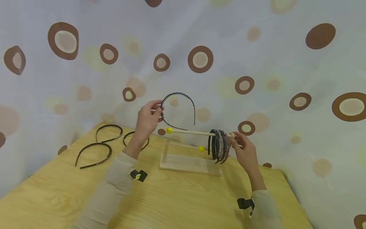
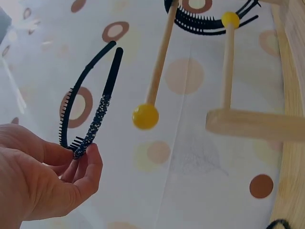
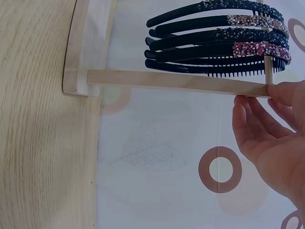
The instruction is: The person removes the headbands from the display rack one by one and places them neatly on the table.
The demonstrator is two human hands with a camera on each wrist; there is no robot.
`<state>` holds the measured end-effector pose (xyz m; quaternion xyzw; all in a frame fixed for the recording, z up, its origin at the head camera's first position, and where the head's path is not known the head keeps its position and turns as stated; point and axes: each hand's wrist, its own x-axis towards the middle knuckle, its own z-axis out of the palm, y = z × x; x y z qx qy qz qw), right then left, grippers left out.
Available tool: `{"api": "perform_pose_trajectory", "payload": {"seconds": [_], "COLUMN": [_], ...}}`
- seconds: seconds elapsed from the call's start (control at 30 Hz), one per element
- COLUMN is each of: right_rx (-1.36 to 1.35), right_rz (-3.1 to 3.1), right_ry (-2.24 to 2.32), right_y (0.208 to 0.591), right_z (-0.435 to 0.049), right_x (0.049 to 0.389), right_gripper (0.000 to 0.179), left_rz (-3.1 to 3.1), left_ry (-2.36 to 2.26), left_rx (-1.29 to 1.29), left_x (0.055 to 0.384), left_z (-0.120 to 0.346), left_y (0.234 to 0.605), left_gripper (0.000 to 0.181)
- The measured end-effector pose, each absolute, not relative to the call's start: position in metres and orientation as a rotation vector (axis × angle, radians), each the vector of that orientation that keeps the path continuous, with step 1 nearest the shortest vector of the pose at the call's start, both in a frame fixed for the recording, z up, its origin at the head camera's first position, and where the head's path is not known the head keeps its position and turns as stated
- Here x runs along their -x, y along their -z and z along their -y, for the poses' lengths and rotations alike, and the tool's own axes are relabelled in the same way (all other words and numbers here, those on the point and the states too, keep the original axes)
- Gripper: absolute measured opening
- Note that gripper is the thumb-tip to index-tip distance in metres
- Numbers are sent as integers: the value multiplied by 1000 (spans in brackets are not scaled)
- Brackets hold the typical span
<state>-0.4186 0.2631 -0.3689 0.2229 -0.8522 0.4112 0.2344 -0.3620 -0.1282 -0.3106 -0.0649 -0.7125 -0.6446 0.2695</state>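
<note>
Between thumb and fingertips, my left hand pinches a dark toothed headband near the middle of its curve. Its sparkly outer side and two free ends show in the left wrist view. To the right of this headband is the yellow ball that tips a wooden rod of a rack. Several glittery headbands hang together at the rod's far right end. There my right hand pinches the end of the rack's upright bar, beside the hung headbands.
Three more dark headbands lie on the wooden table at the left: a back one, a front one and one partly behind my left arm. The rack's base and a lower yellow ball sit before a circle-patterned wall covering.
</note>
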Motion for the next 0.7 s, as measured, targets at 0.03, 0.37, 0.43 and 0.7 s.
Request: {"api": "perform_pose_trajectory", "payload": {"seconds": [0.03,0.37,0.43,0.7], "right_rx": [-612,-599,-596,-606], "right_rz": [2339,2349,2354,2351], "right_ry": [-1131,-1122,-1123,-1119], "right_y": [370,368,368,370], "right_z": [-264,-264,-264,-257], "right_x": [418,416,416,415], "right_gripper": [42,43,44,43], "left_rz": [1930,2083,2119,2245], "left_ry": [1720,1552,1511,1371], "left_rx": [167,118,124,153], "left_x": [362,351,348,344], "left_z": [135,204,216,265], "left_y": [312,331,336,359], "left_gripper": [34,35,35,34]}}
